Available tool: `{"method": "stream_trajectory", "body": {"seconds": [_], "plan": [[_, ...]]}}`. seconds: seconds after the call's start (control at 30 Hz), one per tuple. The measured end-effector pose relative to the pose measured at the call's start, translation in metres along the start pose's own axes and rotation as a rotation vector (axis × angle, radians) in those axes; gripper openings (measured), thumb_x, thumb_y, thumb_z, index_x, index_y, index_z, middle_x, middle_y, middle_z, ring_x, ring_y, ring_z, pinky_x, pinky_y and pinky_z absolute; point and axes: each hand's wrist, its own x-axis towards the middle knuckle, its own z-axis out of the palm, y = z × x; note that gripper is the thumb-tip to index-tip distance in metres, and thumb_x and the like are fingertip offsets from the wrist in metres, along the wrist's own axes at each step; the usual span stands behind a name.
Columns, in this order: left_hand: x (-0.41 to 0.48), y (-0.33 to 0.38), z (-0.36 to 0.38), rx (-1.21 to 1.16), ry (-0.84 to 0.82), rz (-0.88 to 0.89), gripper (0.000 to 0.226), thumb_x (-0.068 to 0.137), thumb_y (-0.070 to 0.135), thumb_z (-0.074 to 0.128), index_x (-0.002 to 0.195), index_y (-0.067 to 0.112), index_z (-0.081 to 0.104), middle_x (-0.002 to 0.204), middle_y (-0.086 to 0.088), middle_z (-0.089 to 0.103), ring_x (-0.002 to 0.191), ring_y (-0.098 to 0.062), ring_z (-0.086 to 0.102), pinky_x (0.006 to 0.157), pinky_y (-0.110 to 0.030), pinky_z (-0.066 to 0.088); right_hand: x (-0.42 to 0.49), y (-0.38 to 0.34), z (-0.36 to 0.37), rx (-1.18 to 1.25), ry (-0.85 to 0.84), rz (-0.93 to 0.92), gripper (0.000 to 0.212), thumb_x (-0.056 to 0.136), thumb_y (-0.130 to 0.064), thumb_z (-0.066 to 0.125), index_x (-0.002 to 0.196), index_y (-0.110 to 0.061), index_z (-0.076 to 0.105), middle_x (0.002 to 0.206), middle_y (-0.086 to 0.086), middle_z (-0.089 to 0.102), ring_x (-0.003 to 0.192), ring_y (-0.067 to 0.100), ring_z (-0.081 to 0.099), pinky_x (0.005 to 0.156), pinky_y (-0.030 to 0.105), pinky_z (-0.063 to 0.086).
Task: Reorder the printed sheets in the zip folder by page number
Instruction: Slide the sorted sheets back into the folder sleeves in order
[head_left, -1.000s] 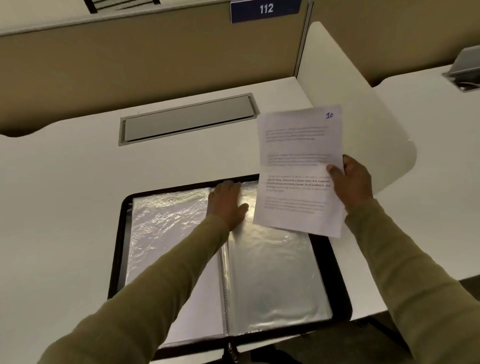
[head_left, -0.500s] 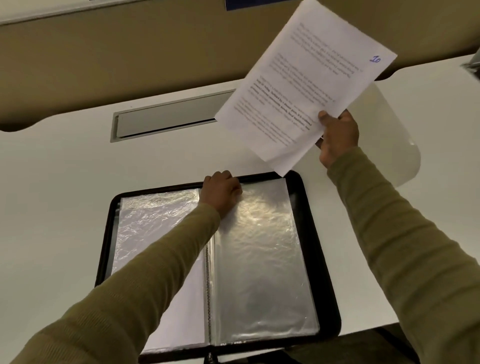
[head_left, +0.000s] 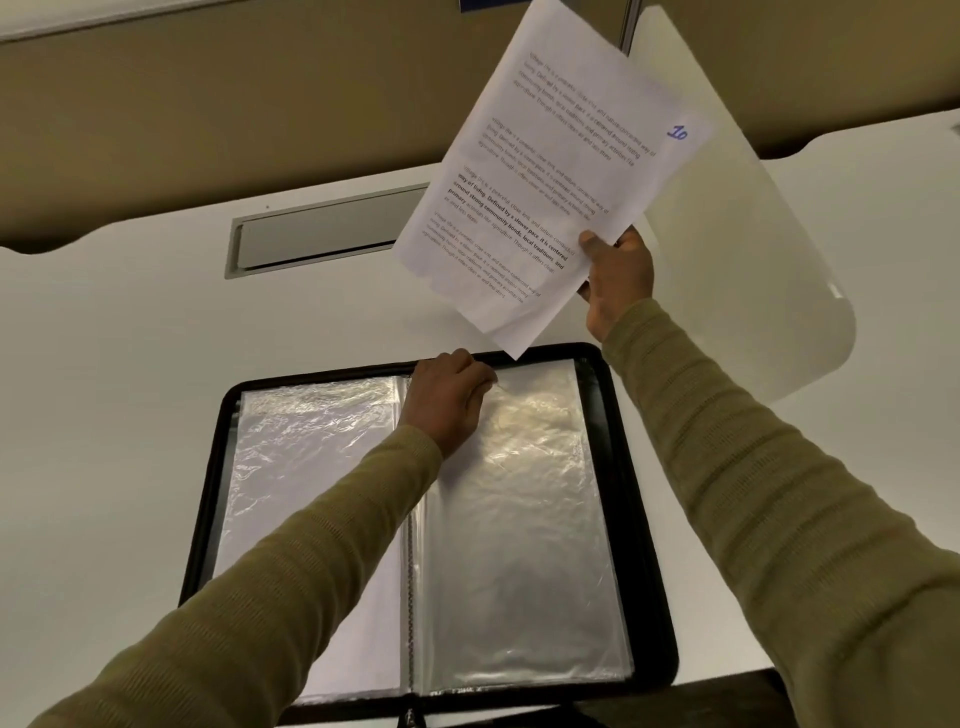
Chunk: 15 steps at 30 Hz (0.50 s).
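Note:
A black zip folder (head_left: 644, 519) lies open on the white desk, its clear plastic sleeves (head_left: 524, 545) spread left and right. My left hand (head_left: 449, 397) pinches the top edge of the right-hand sleeve near the spine. Above the folder's far right corner, my right hand (head_left: 618, 280) grips a printed sheet (head_left: 550, 171) by its lower right edge. The sheet is tilted, text facing me, with a handwritten blue "10" in its top right corner.
The white desk (head_left: 114, 415) has a grey cable flap (head_left: 322, 234) behind the folder. A beige partition wall (head_left: 234, 104) runs along the back. A white rounded divider panel (head_left: 727, 234) stands on the right, just behind the sheet.
My right hand has raised the sheet from over the right sleeve and tilted it clockwise. My left hand slid up from flat on the sleeve and now pinches its top edge.

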Motion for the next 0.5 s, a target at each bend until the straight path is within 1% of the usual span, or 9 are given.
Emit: {"method": "stream_trajectory", "body": {"seconds": [0.07,0.13,0.2,0.27,0.33,0.4,0.5], "plan": [[-0.001,0.002,0.000,-0.022,-0.012,0.004,0.017,0.092,0.020,0.052,0.096,0.018,0.068,0.086,0.002,0.066,0.076,-0.021,0.060,0.072,-0.034,0.042,0.001,0.005,0.000,-0.021,-0.004,-0.011,0.022,0.097,-0.004,0.058,0.099,-0.025,0.064,0.100,-0.001,0.070,0.088,0.017,0.068,0.088,0.048,0.060],[0.000,0.005,-0.001,-0.056,-0.034,-0.026,0.015,0.092,0.018,0.052,0.097,0.018,0.065,0.082,0.003,0.068,0.073,-0.022,0.062,0.074,-0.036,0.046,0.002,0.007,0.000,-0.033,-0.006,-0.020,0.022,0.097,-0.004,0.058,0.099,-0.025,0.065,0.101,-0.001,0.071,0.089,0.018,0.068,0.089,0.048,0.060],[0.000,0.009,0.000,-0.087,-0.051,-0.051,0.011,0.092,0.017,0.051,0.097,0.017,0.062,0.076,0.003,0.067,0.067,-0.023,0.061,0.072,-0.037,0.046,0.002,0.009,0.000,-0.042,-0.011,-0.034,0.022,0.097,-0.004,0.059,0.100,-0.025,0.065,0.102,-0.001,0.072,0.090,0.018,0.069,0.089,0.048,0.060],[0.000,0.013,-0.001,-0.103,-0.058,-0.055,0.009,0.093,0.016,0.051,0.096,0.015,0.059,0.073,0.002,0.067,0.065,-0.024,0.060,0.070,-0.038,0.047,0.002,0.010,-0.001,-0.068,-0.013,-0.056,0.022,0.097,-0.004,0.059,0.098,-0.026,0.064,0.102,0.000,0.072,0.092,0.020,0.069,0.091,0.049,0.059],[-0.002,0.014,0.000,-0.109,-0.047,-0.049,0.009,0.093,0.015,0.052,0.096,0.015,0.060,0.076,0.002,0.066,0.066,-0.024,0.059,0.068,-0.038,0.048,0.001,0.012,-0.002,-0.105,-0.014,-0.079,0.023,0.096,-0.006,0.059,0.097,-0.028,0.064,0.104,0.000,0.072,0.097,0.023,0.069,0.093,0.050,0.058],[-0.003,0.013,0.001,-0.109,-0.042,-0.040,0.013,0.094,0.017,0.050,0.098,0.016,0.062,0.080,0.002,0.066,0.068,-0.022,0.060,0.067,-0.038,0.049,0.000,0.014,-0.003,-0.132,-0.021,-0.099,0.023,0.096,-0.006,0.060,0.099,-0.028,0.065,0.106,0.001,0.072,0.100,0.024,0.069,0.093,0.049,0.058],[-0.004,0.013,0.003,-0.089,-0.038,-0.025,0.018,0.093,0.020,0.050,0.102,0.019,0.065,0.088,0.004,0.068,0.073,-0.021,0.063,0.069,-0.037,0.049,-0.002,0.021,-0.004,-0.153,-0.042,-0.108,0.021,0.097,-0.006,0.059,0.107,-0.023,0.065,0.107,0.001,0.072,0.100,0.021,0.069,0.092,0.045,0.059]]}}
